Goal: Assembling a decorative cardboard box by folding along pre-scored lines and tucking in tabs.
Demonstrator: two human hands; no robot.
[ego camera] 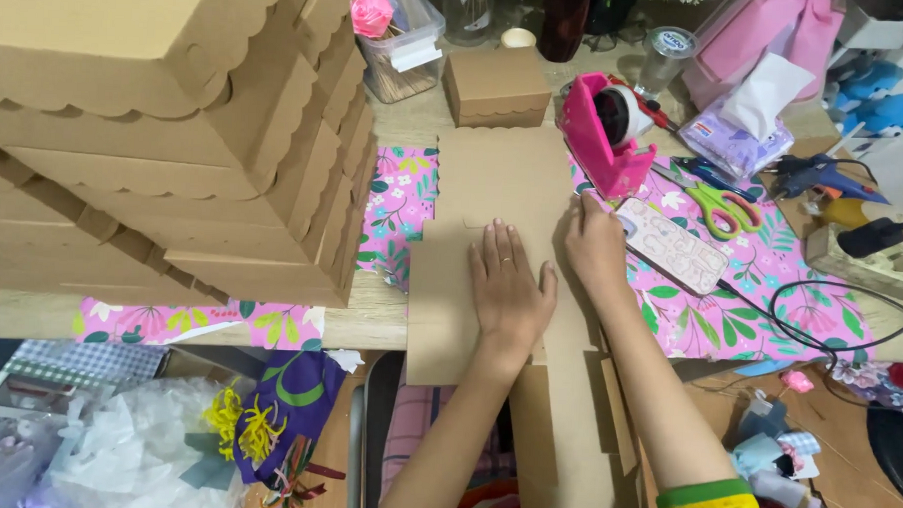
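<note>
Head view, looking down on a work table (369,326) with a pink flowered cloth (730,314); a flat, unfolded sheet of brown cardboard (494,175) lies at the centre, its long axis running from twelve o'clock to six o'clock, the near end hanging past the table edge toward the person.

Left hand (508,286): laid palm down on the middle of the cardboard, fingers straight and close together, pointing to twelve o'clock, thumb out toward three o'clock; a ring shows on one finger; nothing is pinched.

Right hand (594,247): at two o'clock from the left hand and just beside it, resting on the right edge of the cardboard, fingers bent down onto the sheet; whether they grip the edge or only press on it cannot be told.

Both hands touch the sheet; the left sits nearer its centre line, the right nearer its side flap; most of the free cardboard extends away from the fingertips toward twelve o'clock.

Surroundings: a stack of folded brown boxes (165,144) at nine to ten o'clock; one small box (497,85) at twelve o'clock; a pink tape dispenser (606,134) at one o'clock; a phone (672,245) and green-handled scissors (723,206) at two to three o'clock.
</note>
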